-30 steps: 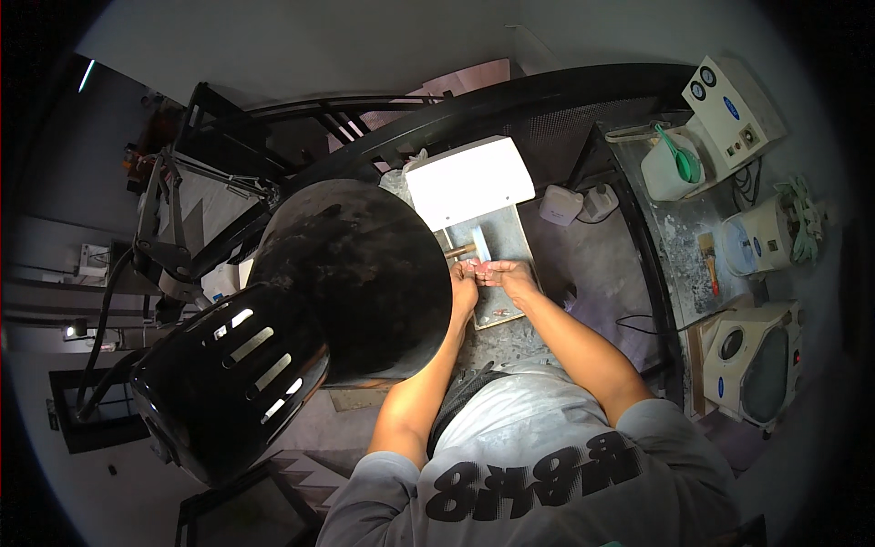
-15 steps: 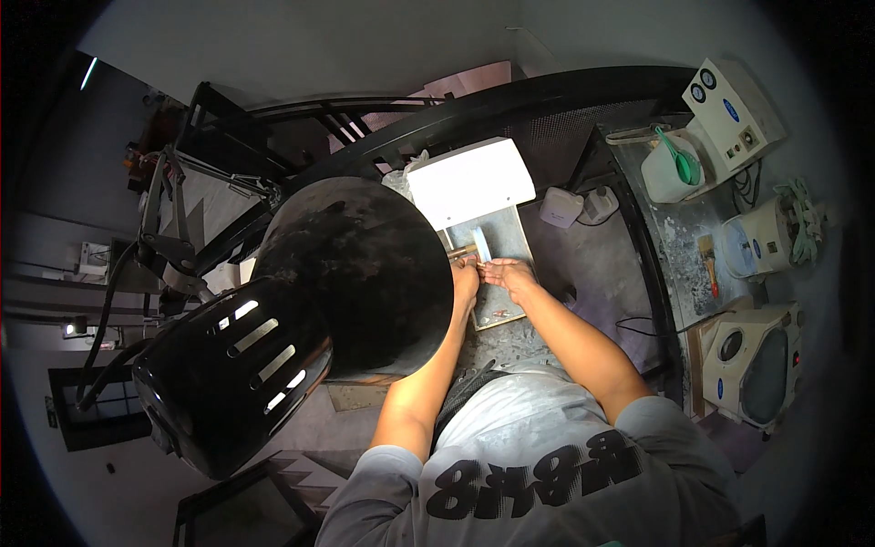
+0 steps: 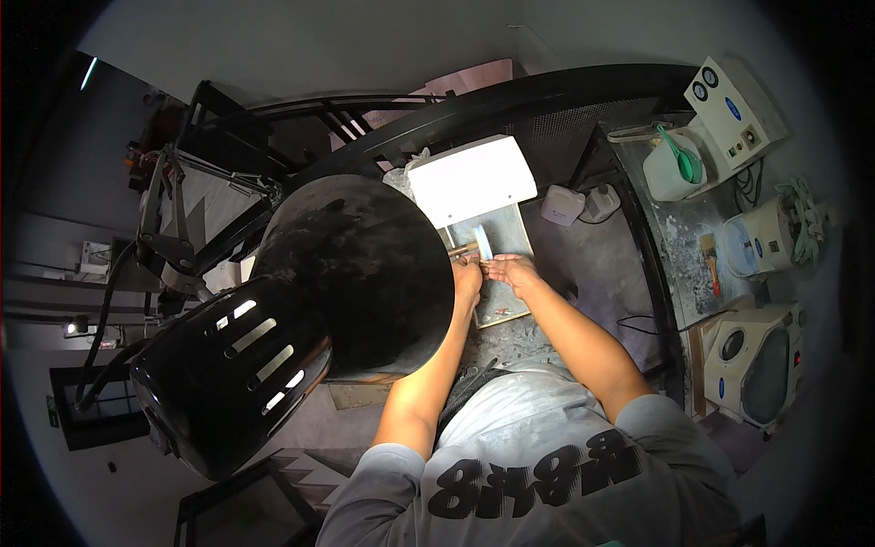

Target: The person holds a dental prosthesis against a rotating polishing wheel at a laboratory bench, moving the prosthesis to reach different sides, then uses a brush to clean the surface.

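A pale blue-white disc [image 3: 483, 242] sits on a brass-coloured shaft [image 3: 463, 249], in front of a white machine hood and above a shallow tray [image 3: 502, 314]. At the disc's lower edge, my left hand [image 3: 468, 275] and my right hand [image 3: 512, 271] come together with fingers pinched. Something small is between their fingertips, too small to make out. The black lamp shade hides what lies just left of my left hand. A small reddish piece [image 3: 502, 311] lies in the tray near its front.
A large black lamp [image 3: 355, 273] covers the area left of my hands. The white hood [image 3: 472, 180] stands behind the disc. On a side bench at right are a tub with a green scoop [image 3: 679, 164], a gauge box [image 3: 736, 114], a brush [image 3: 710, 264] and a cream machine [image 3: 755, 365].
My hands keep their pinch at the disc's lower edge, with hardly any movement. The whole view has shifted very slightly.
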`<state>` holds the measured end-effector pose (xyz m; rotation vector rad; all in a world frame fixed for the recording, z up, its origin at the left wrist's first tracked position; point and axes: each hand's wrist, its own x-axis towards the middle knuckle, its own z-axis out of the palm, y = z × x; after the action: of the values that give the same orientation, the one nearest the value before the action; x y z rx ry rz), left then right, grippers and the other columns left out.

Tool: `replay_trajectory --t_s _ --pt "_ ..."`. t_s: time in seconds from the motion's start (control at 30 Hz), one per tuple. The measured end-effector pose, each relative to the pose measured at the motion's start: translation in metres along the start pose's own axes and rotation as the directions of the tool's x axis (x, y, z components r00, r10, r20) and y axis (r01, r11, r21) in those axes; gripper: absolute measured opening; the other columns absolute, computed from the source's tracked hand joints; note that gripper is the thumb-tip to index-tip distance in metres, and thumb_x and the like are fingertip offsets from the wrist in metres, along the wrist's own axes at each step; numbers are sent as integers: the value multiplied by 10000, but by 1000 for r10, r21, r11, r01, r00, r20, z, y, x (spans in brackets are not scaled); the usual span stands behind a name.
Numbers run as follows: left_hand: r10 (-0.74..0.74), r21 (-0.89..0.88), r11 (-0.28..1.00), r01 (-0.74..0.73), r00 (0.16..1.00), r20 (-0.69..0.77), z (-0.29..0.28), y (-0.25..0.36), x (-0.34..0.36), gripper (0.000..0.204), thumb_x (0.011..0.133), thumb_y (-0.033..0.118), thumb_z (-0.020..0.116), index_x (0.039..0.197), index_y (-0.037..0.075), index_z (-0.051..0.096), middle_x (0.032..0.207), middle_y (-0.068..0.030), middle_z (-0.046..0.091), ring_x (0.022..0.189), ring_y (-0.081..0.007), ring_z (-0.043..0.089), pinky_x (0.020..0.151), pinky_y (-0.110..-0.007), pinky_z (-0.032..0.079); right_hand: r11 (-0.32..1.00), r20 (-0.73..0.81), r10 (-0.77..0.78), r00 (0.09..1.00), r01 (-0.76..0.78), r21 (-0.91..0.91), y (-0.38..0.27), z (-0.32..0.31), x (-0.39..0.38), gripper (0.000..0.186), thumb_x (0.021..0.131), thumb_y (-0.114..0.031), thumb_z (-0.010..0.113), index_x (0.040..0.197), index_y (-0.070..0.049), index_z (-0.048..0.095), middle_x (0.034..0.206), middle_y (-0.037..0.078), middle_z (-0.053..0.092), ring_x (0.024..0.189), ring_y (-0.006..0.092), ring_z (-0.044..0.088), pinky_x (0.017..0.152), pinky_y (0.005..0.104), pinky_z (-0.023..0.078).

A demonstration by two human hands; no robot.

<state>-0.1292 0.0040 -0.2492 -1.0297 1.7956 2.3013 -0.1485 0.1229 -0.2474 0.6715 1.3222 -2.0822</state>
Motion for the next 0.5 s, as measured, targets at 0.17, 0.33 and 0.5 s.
replay_trajectory --t_s 0.17,0.33,0.5 --pt "15 12 1000 -16 1000 13 -1 3 -5 148 899 78 482 847 -27 572 679 -79 592 510 -137 540 449 -260 439 999 29 -13 999 15 -44 3 -3 -1 135 832 -31 600 945 16 543 890 123 637 793 198 637 701 308 542" --pt "66 30 997 -69 994 89 -8 6 -18 141 915 68 455 879 -17 561 739 -72 600 584 -122 548 525 -259 455 997 115 -43 992 51 -60 8 -5 -10 132 838 -45 597 950 23 595 906 112 650 813 183 638 705 301 536" --pt "157 77 983 -168 979 127 -9 4 -29 139 928 48 423 916 -9 550 777 -60 603 638 -107 545 577 -245 451 988 150 -123 981 136 -78 14 -8 -15 155 831 -8 583 977 37 609 939 113 653 828 179 637 721 284 527"
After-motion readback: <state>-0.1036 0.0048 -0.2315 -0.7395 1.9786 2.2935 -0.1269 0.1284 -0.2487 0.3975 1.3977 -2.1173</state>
